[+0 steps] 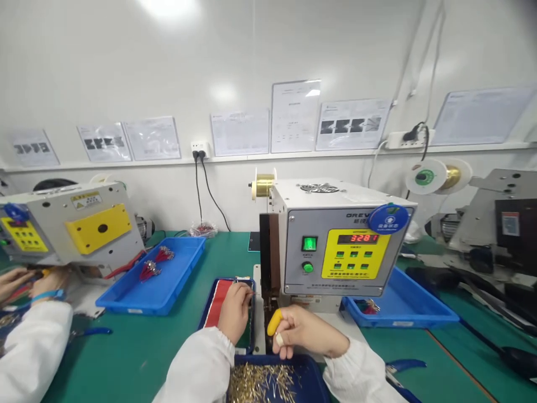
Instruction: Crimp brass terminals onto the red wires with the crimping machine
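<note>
My left hand [234, 311] pinches a thin wire [250, 293] just left of the crimping machine's front, above a dark blue tray [227, 285] holding red-sheathed wires [217, 302]. My right hand [304, 331] is shut on a yellow grip [274, 322], with a white wrap on one finger [279, 339]. It rests by the lower front of the white and grey terminal crimping machine [335, 240], whose red display reads 3281. Below my hands, a dark blue tray [277, 370] holds a heap of brass pins [260, 383].
A co-worker's hands [29, 282] work at a second yellow-panelled machine [71, 224] on the left. Blue trays [151, 274] [398, 302] hold red-wired bundles [150, 263] on the green bench [121, 347]. Blue-handled pliers [90, 331] lie at left; a brass spool [263, 185] tops the machine.
</note>
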{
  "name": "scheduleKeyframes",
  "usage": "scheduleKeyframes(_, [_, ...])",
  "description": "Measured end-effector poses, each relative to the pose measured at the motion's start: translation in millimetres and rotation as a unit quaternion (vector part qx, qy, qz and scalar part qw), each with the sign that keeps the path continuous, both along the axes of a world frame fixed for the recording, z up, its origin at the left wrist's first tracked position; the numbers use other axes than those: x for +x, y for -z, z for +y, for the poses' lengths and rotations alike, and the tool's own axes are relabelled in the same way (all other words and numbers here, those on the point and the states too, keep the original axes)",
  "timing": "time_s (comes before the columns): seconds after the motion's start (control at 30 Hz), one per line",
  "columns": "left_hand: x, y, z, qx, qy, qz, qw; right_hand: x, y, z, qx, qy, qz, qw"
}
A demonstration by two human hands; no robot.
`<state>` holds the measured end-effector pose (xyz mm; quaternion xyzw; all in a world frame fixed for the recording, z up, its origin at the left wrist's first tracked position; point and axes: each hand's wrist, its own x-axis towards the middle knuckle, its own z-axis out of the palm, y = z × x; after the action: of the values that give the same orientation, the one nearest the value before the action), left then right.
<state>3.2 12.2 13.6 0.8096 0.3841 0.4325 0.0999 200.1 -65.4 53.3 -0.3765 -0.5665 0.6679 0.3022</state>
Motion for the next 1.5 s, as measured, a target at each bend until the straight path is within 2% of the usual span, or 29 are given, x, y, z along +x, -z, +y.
scheduleKeyframes(0.13, [2.5,-16.5,11.2,-0.012,-0.013,-0.004,1.000,5.8,-0.4,8.0,0.016,0.067,0.020,0.997])
scheduleKeyframes(0.2, [3.2,-18.4,13.8,-0.007,-0.031,-0.006,0.999,7.6,-0.7,12.5,0.026,0.102,0.018,0.994])
scheduleKeyframes(0.3, [1.8,-9.7,10.9,0.006,-0.044,0.006,0.999,6.6,-0.6,17.4,0.042,0.148,0.003,0.988])
scheduleKeyframes(0.4, [-0.5,4.3,5.4,0.035,-0.030,0.018,0.999,0.4,3.0,21.1,0.069,0.207,0.016,0.976])
scheduleKeyframes(0.53, [0.2,18.7,9.9,0.081,-0.018,0.015,0.996,-6.0,16.1,33.1,0.077,0.241,0.055,0.966])
scheduleKeyframes(0.63, [2.4,22.5,14.6,0.097,-0.003,0.022,0.995,-6.0,24.3,40.4,0.082,0.264,0.049,0.960])
scheduleKeyframes(0.97, [0.4,19.7,11.2,0.171,-0.029,0.064,0.983,-6.7,21.0,37.2,0.086,0.272,0.035,0.958])
scheduleKeyframes(1.5, [1.1,11.0,5.2,0.194,-0.023,0.057,0.979,-4.9,22.5,38.2,0.088,0.254,0.020,0.963])
